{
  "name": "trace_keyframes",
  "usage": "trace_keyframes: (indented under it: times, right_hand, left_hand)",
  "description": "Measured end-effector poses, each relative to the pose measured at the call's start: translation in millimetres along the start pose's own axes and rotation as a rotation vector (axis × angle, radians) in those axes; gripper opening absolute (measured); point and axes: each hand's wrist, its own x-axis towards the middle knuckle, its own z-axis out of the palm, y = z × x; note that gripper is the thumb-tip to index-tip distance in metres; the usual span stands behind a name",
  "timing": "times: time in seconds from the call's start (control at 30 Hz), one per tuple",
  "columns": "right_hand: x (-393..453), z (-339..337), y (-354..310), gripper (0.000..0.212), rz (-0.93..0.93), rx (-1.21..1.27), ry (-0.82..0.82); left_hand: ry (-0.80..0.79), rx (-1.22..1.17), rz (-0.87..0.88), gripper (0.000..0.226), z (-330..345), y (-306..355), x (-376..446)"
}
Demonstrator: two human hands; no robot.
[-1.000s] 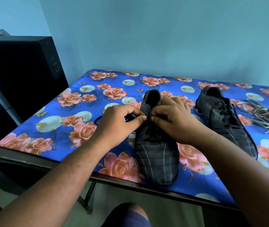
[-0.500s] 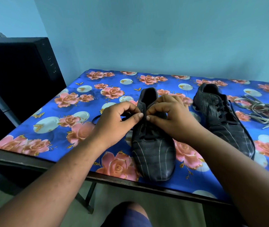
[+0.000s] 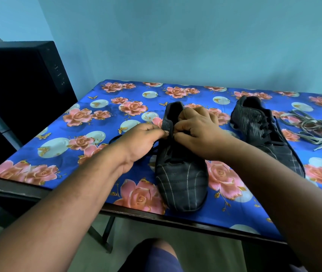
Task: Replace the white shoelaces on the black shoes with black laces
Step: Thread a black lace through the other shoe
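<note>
Left hand (image 3: pixel 142 142) and right hand (image 3: pixel 195 132) together, both pinching black lace (image 3: pixel 117 138) at near shoe (image 3: pixel 179 173) top eyelets, likely threading. Laced second shoe (image 3: pixel 264 132), white laces (image 3: pixel 313 128) right of hands.

Both forearms bare, no sleeves, no watch or rings on hands (image 3: pixel 193 132); dark blue shorts fabric (image 3: pixel 162 258) at knee.
</note>
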Motion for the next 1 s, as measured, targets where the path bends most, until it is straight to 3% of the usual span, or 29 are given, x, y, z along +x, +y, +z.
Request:
trace_keyframes:
  times: [0.07,0.17,0.43,0.73,0.9,1.0]
  right_hand:
    - [0.2,1.5,2.4,0.015,-0.017,0.024,0.028]
    - [-0.8,0.7,8.2,0.024,0.005,0.104,0.184]
    - [-6.2,-2.2,27.1,0.015,0.063,0.241,0.155]
    - [-8.4,-9.9,27.5,0.015,0.052,0.302,0.127]
    - [-15.2,-5.7,26.0,0.023,0.039,0.299,0.159]
    - [-24.5,-2.3,22.7,0.029,0.020,0.294,0.222]
  left_hand:
    - [-0.015,0.027,0.007,0.027,-5.8,-1.1,2.9]
    - [-0.041,0.084,0.060,0.044,-10.2,-3.5,1.7]
    - [0.044,0.334,0.306,0.018,-10.1,-14.0,2.6]
    - [0.080,0.475,0.355,0.022,-24.1,-21.7,11.6]
    - [0.288,0.896,0.470,0.024,-40.6,-37.2,4.9]
    - [0.438,0.946,0.563,0.017,-42.7,-39.5,-11.9]
